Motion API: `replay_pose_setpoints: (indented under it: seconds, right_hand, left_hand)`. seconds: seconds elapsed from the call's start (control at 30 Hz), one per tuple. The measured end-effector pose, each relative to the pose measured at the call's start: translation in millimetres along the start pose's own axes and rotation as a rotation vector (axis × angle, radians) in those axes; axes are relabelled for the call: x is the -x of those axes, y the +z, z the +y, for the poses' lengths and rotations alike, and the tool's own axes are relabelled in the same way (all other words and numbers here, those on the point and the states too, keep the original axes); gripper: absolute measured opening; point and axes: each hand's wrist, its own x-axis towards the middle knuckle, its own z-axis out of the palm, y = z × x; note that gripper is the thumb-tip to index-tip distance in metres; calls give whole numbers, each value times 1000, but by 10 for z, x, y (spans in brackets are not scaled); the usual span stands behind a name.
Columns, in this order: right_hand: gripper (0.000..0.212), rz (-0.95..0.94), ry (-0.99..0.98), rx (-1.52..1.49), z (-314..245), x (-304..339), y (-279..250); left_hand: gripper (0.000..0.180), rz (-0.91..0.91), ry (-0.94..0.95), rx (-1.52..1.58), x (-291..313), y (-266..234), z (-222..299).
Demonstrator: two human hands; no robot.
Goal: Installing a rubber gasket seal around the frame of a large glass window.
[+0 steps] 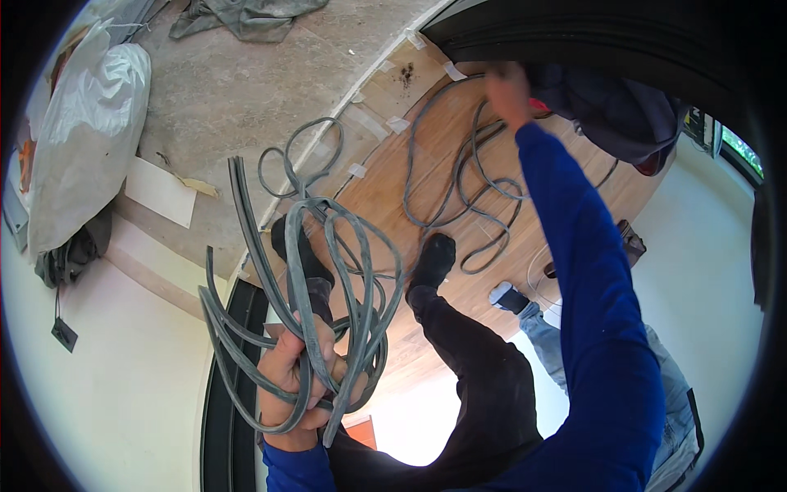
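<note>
My left hand (283, 365) is closed around a loosely looped bundle of long grey rubbery cord (352, 238), held up in front of my legs. Its loops hang past the fingers on both sides, and a doubled length sticks up at the left. I cannot make out whether it is cable or sealing strip. More of the same cord (467, 184) lies in loose coils on the wood floor beyond my feet. My right arm reaches far forward, and my right hand (508, 94) is near the dark frame at the top; blur hides its fingers.
A dark cloth bag or garment (611, 111) lies beside the right arm. At the right stands another person, with a jeans leg (545, 332) showing. A white plastic sack (94, 123) rests at far left. A taped floor edge (361, 98) separates wood from grey flooring.
</note>
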Motion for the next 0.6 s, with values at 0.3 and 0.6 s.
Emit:
replay_pose_setpoints:
  seconds: [0.3,0.6]
  right_hand:
    - [47,-419,-262,795,-26,1076,-591]
    - [83,-479,-120,419,194,2703,-851]
  left_hand:
    - [37,66,-71,-75,-101,41,-152]
    - [37,13,-52,-115,-154,46,-183]
